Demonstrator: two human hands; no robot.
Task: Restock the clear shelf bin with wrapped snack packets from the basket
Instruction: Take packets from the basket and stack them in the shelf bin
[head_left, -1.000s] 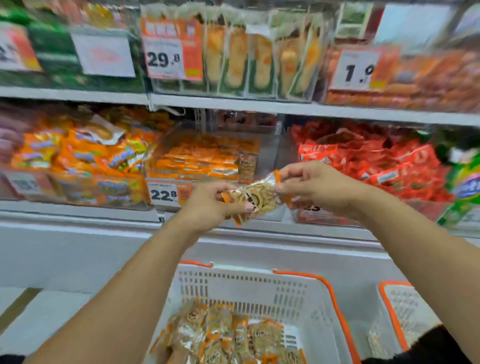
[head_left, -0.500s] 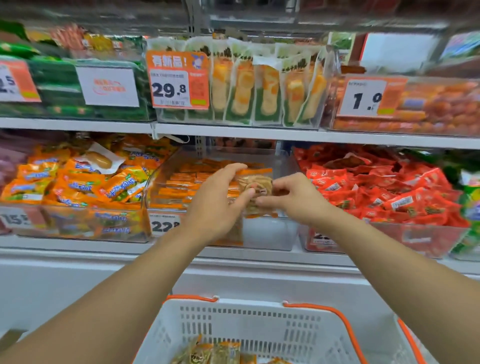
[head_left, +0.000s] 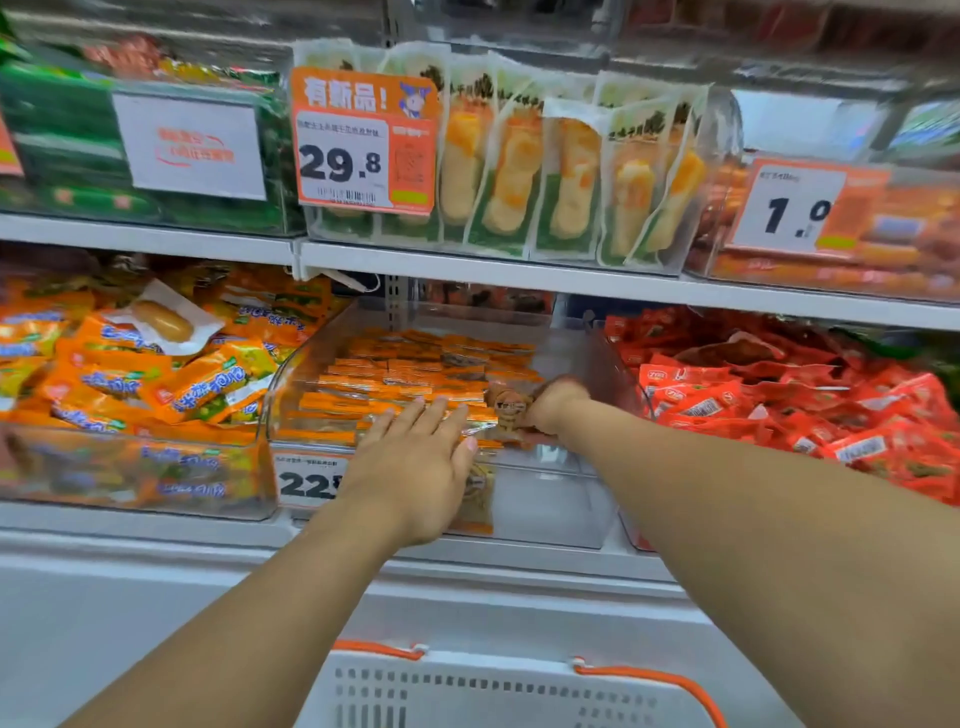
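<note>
right hand (head_left: 553, 410) reaches into the clear bin (head_left: 545, 499) on the shelf, its grip clamped on a snack packet (head_left: 508, 406) above the stacked ones. left hand (head_left: 415, 467) lies flat at the bin's front, fingers straight. basket (head_left: 467, 691) below.

Bright, even store light; motion blur smears the edges, and wide-angle bowing bends the shelves.

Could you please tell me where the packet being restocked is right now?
In the head view, the right hand holds the packet over the front right of the clear bin, beside the open left hand.
</note>
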